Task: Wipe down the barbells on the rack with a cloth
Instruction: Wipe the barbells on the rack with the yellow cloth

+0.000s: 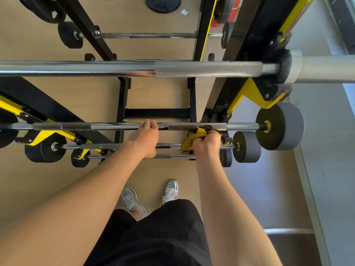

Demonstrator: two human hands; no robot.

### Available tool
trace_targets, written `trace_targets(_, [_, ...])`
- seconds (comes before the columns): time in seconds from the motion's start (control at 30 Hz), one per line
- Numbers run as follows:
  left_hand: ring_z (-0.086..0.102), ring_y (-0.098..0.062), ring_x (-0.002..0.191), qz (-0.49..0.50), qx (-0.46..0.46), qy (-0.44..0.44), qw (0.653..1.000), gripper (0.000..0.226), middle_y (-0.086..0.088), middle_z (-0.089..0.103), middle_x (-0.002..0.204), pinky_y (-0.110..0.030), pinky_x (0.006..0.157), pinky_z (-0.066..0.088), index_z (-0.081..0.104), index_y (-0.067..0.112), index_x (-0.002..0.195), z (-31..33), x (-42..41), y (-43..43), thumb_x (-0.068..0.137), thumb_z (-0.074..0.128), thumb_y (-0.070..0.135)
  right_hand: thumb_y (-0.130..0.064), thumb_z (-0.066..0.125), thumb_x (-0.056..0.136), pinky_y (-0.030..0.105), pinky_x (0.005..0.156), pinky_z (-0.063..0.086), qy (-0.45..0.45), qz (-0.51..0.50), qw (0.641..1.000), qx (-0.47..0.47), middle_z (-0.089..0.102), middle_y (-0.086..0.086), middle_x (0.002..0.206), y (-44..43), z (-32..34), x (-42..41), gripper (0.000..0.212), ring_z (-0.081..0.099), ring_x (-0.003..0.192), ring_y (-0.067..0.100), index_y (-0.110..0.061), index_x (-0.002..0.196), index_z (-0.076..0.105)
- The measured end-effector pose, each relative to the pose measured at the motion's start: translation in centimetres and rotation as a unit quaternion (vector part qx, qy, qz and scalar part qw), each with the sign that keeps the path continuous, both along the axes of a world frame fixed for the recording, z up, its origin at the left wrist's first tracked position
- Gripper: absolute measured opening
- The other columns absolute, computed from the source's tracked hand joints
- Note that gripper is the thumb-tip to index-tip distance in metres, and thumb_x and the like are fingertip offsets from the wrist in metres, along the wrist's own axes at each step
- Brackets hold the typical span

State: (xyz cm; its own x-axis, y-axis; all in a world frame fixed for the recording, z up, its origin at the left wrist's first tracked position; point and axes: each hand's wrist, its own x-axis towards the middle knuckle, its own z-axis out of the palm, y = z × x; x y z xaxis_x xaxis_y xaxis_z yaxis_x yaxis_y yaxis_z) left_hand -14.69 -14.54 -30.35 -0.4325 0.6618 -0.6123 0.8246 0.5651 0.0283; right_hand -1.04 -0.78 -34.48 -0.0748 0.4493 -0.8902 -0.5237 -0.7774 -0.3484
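Head view: a barbell (115, 126) is seen lying on the black-and-yellow rack (247, 96), long axis left to right. The left hand (148, 135) is curled over its smooth middle. A yellow cloth (192, 138) is pressed on the knurled section by the right hand (208, 144), fingers closed around it. A thicker bar (115, 68) crosses above; smaller barbells (134, 146) lie below.

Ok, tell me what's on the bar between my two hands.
Head view: nothing sits there. Between the left hand and the right hand, which holds the yellow cloth, the bar is bare: shiny steel, then the start of a knurled stretch.
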Motion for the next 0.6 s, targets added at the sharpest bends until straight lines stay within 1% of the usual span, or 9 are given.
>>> trace_targets(0.07, [0.025, -0.039, 0.155, -0.002, 0.008, -0.016, 1.0, 0.106, -0.023, 0.018, 0.168, -0.043, 0.114, 0.049, 0.007, 0.002, 0.165, 0.0, -0.2, 0.0, 0.085, 0.078, 0.008, -0.019, 0.043, 0.111, 0.025, 0.057, 0.056, 0.013, 0.054, 0.998, -0.007, 0.065, 0.004, 0.079, -1.9, 0.7, -1.3, 0.024, 0.064, 0.059, 0.014, -0.012, 0.111, 0.066])
trace_targets(0.23, [0.019, -0.037, 0.158, 0.028, 0.042, -0.08, 0.996, 0.099, -0.012, 0.008, 0.175, -0.045, 0.122, 0.037, 0.009, 0.013, 0.168, 0.9, -1.4, -0.7, 0.09, 0.071, 0.005, -0.002, 0.043, 0.105, 0.039, 0.085, 0.058, 0.054, 0.251, 0.966, -0.032, 0.07, 0.023, 0.115, -7.9, 1.3, -3.1, 0.026, 0.07, 0.108, 0.034, 0.001, 0.126, 0.059])
trace_targets(0.3, [0.024, -0.036, 0.157, 0.07, 0.063, -0.107, 0.99, 0.093, -0.007, 0.013, 0.175, -0.045, 0.122, 0.034, 0.016, 0.02, 0.168, 1.2, -1.8, -1.2, 0.093, 0.07, 0.006, -0.001, 0.044, 0.102, 0.044, 0.091, 0.059, 0.06, 0.318, 0.946, -0.008, 0.069, 0.023, 0.113, -8.1, 2.0, -2.9, 0.028, 0.069, 0.108, 0.035, -0.001, 0.126, 0.058])
trace_targets(0.33, [0.035, -0.034, 0.151, 0.1, 0.08, -0.124, 0.984, 0.087, -0.008, 0.022, 0.172, -0.044, 0.117, 0.04, 0.022, 0.021, 0.167, 1.3, -2.0, -1.4, 0.095, 0.068, 0.006, -0.002, 0.046, 0.101, 0.047, 0.096, 0.058, 0.051, 0.346, 0.937, 0.02, 0.068, 0.022, 0.113, -8.0, 2.3, -2.7, 0.027, 0.068, 0.109, 0.036, -0.003, 0.124, 0.058])
trace_targets(0.4, [0.059, -0.023, 0.12, 0.157, 0.136, -0.139, 0.968, 0.066, -0.011, 0.049, 0.156, -0.03, 0.089, 0.054, 0.041, 0.02, 0.159, 1.3, -2.3, -1.8, 0.099, 0.063, 0.007, -0.004, 0.046, 0.1, 0.049, 0.101, 0.055, 0.004, 0.372, 0.924, 0.092, 0.068, 0.017, 0.11, -7.4, 2.9, -2.3, 0.02, 0.066, 0.11, 0.034, -0.008, 0.114, 0.061])
trace_targets(0.43, [0.061, -0.017, 0.107, 0.185, 0.173, -0.137, 0.958, 0.053, -0.01, 0.06, 0.145, -0.024, 0.079, 0.052, 0.053, 0.019, 0.151, 1.3, -2.4, -2.0, 0.1, 0.06, 0.005, -0.005, 0.046, 0.101, 0.047, 0.099, 0.056, -0.023, 0.372, 0.919, 0.126, 0.068, 0.014, 0.105, -7.1, 3.1, -2.0, 0.019, 0.066, 0.107, 0.031, -0.011, 0.108, 0.063])
trace_targets(0.5, [0.065, -0.011, 0.101, 0.258, 0.261, -0.126, 0.922, 0.034, -0.003, 0.073, 0.122, -0.027, 0.085, 0.055, 0.071, 0.02, 0.128, 1.2, -2.2, -2.6, 0.101, 0.057, 0.004, -0.006, 0.046, 0.101, 0.043, 0.093, 0.058, -0.07, 0.373, 0.904, 0.197, 0.07, 0.012, 0.101, -6.7, 3.5, -1.4, 0.021, 0.067, 0.101, 0.027, -0.011, 0.105, 0.066])
trace_targets(0.57, [0.069, -0.013, 0.102, 0.323, 0.313, -0.151, 0.88, 0.018, 0.002, 0.074, 0.106, -0.038, 0.095, 0.058, 0.073, 0.023, 0.11, 1.4, -1.6, -2.8, 0.103, 0.06, 0.013, -0.007, 0.049, 0.101, 0.036, 0.088, 0.06, -0.095, 0.374, 0.887, 0.254, 0.07, 0.011, 0.109, -6.9, 3.7, -1.0, 0.025, 0.067, 0.106, 0.026, -0.013, 0.118, 0.066])
trace_targets(0.6, [0.068, -0.016, 0.104, 0.343, 0.318, -0.199, 0.861, 0.014, 0.002, 0.073, 0.104, -0.041, 0.097, 0.057, 0.073, 0.024, 0.107, 1.8, -1.2, -2.8, 0.104, 0.06, 0.023, -0.009, 0.051, 0.102, 0.03, 0.085, 0.06, -0.091, 0.387, 0.873, 0.282, 0.068, 0.008, 0.115, -7.3, 4.0, -0.8, 0.029, 0.067, 0.108, 0.023, -0.016, 0.129, 0.062])
